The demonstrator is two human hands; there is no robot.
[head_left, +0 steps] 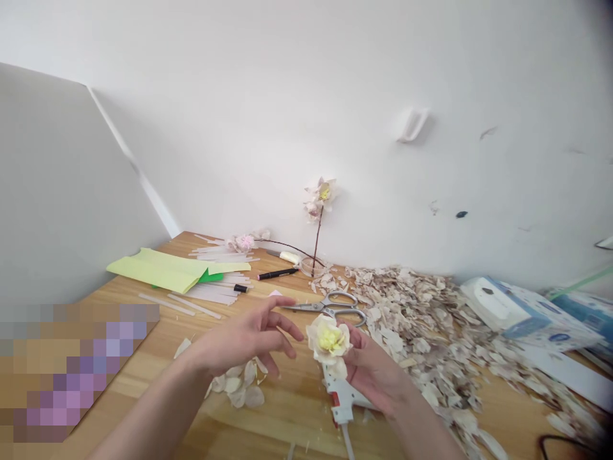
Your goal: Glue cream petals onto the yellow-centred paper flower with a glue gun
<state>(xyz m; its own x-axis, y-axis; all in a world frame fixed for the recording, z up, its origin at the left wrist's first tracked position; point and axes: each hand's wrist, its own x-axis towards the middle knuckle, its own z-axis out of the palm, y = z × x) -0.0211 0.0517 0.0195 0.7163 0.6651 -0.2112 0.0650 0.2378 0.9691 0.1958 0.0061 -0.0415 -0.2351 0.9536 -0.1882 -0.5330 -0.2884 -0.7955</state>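
Note:
Between the thumb and fingers of my right hand is an artificial flower with pale petals and a yellow centre, facing up. My left hand hovers just left of it, fingers spread and curved, holding nothing. Under the right hand lies a white glue gun with a red part, partly hidden by the flower and hand. Below the left hand rests a small pile of loose pale petals. Beyond both hands lie silver scissors, partly covered by the right hand's fingertips.
A large heap of dried petals spreads over the right side, beside a tissue pack. Yellow paper, glue sticks and a black marker lie at the back left. A finished flower stem leans against the wall.

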